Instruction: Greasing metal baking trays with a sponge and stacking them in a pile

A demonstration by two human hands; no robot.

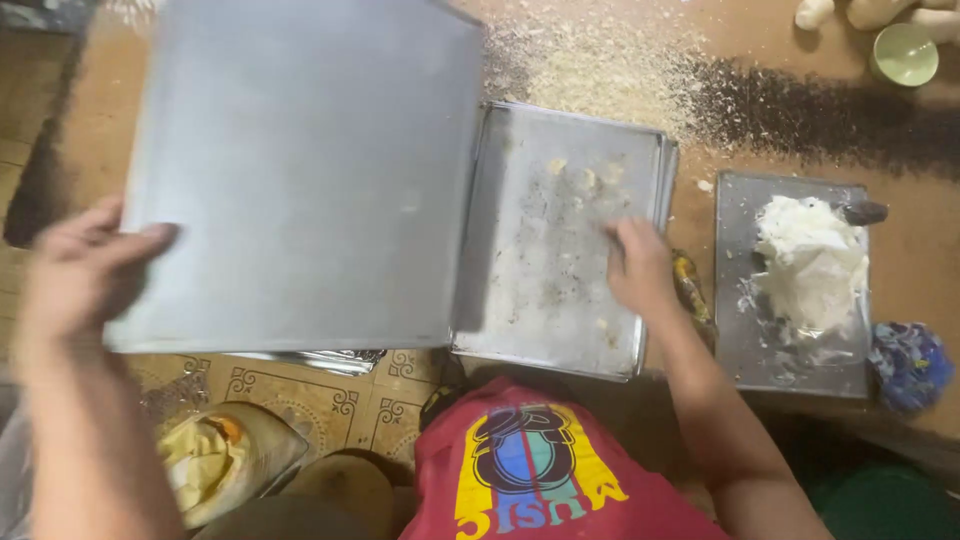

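Trays fill the middle: a clean tray [300, 170] is lifted and tilted at ten o'clock, its left hand [85, 270] clenched on the left edge, thumb on top. Its long axis runs roughly twelve to six. Partly under it, toward two o'clock, lies a crumb-dusted tray [560, 190]; the right hand [638, 262] rests on it near its right rim, fingers bent and pressing down, gripping nothing. At three o'clock a small board [735, 330] bears white dough [808, 260]. A green cup [904, 53] sits at one o'clock, scattered flour [600, 65] at twelve.
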